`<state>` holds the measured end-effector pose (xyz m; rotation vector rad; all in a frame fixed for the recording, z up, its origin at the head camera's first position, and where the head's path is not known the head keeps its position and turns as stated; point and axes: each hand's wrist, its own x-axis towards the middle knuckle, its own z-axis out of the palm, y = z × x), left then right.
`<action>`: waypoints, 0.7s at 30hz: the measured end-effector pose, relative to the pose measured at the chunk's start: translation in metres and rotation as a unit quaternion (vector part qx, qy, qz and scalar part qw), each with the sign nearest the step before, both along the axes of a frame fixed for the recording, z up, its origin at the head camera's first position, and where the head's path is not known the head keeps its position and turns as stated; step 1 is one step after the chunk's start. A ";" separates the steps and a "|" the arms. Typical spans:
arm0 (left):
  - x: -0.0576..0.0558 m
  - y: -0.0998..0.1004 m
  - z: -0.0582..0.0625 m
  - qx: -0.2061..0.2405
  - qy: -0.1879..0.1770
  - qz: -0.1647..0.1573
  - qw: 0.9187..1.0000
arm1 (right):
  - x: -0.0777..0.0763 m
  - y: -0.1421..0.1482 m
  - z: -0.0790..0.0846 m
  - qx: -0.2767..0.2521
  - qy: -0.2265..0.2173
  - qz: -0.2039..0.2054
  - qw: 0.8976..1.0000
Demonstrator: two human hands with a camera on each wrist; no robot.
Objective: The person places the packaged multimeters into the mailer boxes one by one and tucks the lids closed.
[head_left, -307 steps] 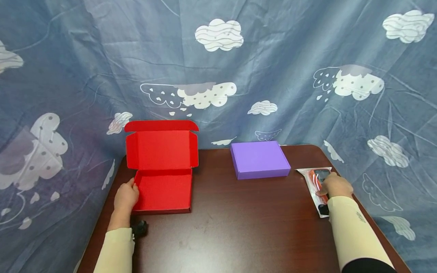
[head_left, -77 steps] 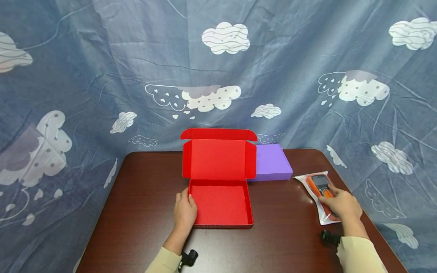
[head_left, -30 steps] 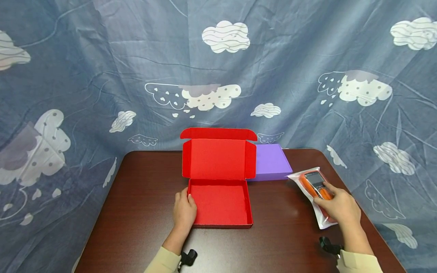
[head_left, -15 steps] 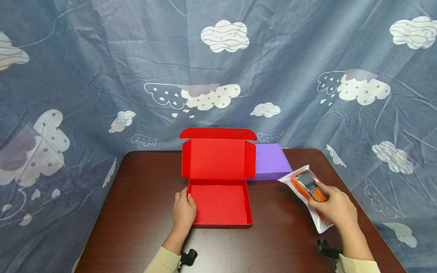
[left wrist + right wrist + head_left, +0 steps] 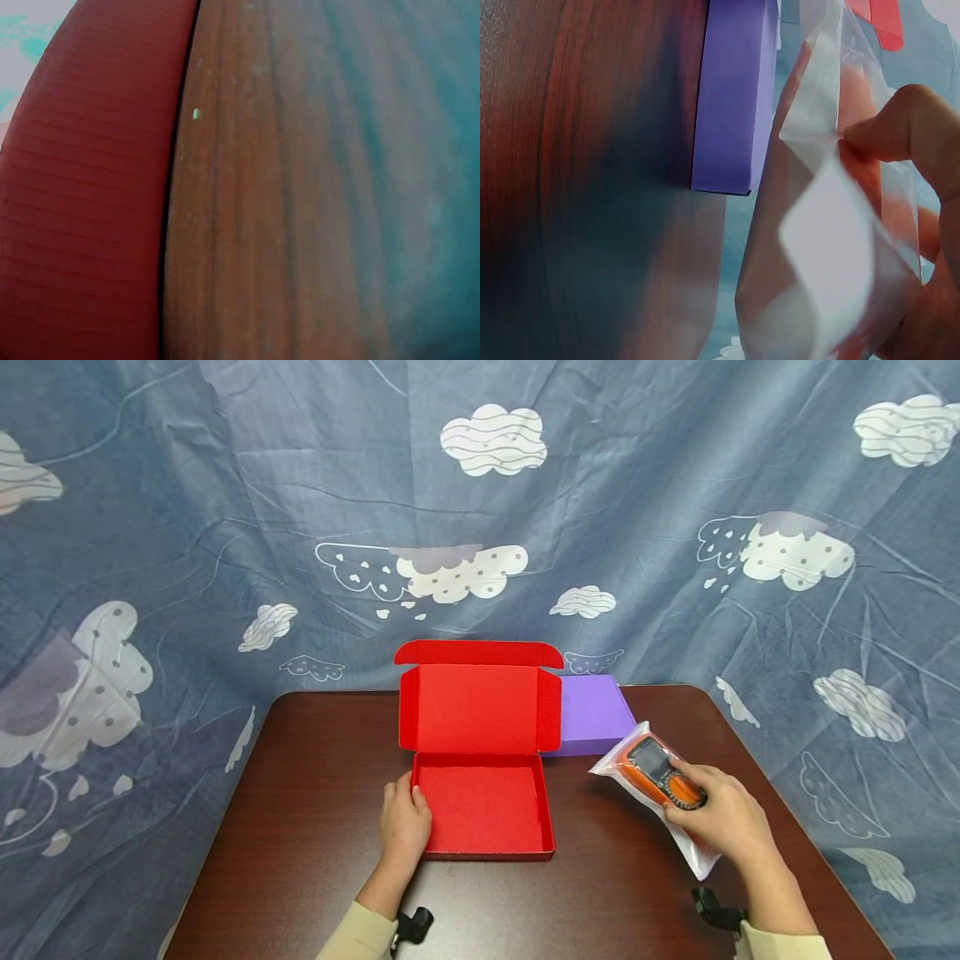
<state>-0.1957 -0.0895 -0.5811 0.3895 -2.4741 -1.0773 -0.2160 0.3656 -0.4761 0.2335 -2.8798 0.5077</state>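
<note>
Meter [image 5: 662, 774], in its clear bag [image 5: 693, 852], is in the right hand [image 5: 726, 822], whose fingers and thumb grip it from both sides. It hangs tilted, apparently lifted clear of the desk [image 5: 322, 777], between the red box [image 5: 483, 806] and the right edge. So picking up looks done; the meter is not inside any box, and no setting down shows yet.

The left hand [image 5: 405, 827] holds the red box's left wall, fingers outside and thumb over the rim, apparently steadying it. That box stands ready, its lid [image 5: 478, 708] raised, flaps spread and floor bare; closing it is undone. Behind its right side lies the purple box [image 5: 596, 714], shut, near the bag's upper end; whether it holds anything cannot be told.
</note>
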 end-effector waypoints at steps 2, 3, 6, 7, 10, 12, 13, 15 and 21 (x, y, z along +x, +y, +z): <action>0.000 0.000 0.000 -0.001 0.002 0.000 1.000 | 0.001 -0.002 0.000 0.000 -0.002 0.011 1.000; 0.000 0.000 0.000 -0.002 0.002 0.000 1.000 | 0.001 -0.003 0.000 -0.001 0.000 0.017 1.000; 0.000 0.000 0.000 -0.003 0.004 0.000 1.000 | 0.002 -0.006 0.000 -0.008 0.010 0.037 0.999; 0.000 0.000 0.000 -0.003 0.004 0.000 1.000 | 0.002 -0.007 0.000 -0.011 0.014 0.044 0.999; 0.000 0.000 0.001 -0.003 0.002 0.001 1.000 | 0.002 -0.009 0.000 -0.021 0.025 0.068 0.997; 0.000 0.000 0.001 -0.003 0.001 0.001 1.000 | 0.002 -0.010 0.000 -0.026 0.026 0.084 0.996; 0.000 0.000 0.001 -0.002 0.001 0.002 1.000 | 0.003 -0.011 -0.001 -0.028 0.025 0.091 0.995; 0.000 0.000 0.002 -0.001 0.000 0.003 1.000 | 0.004 -0.013 0.000 -0.032 0.023 0.102 0.994; 0.000 0.001 0.002 -0.002 0.001 0.005 1.000 | 0.006 -0.018 0.002 -0.038 0.020 0.121 0.992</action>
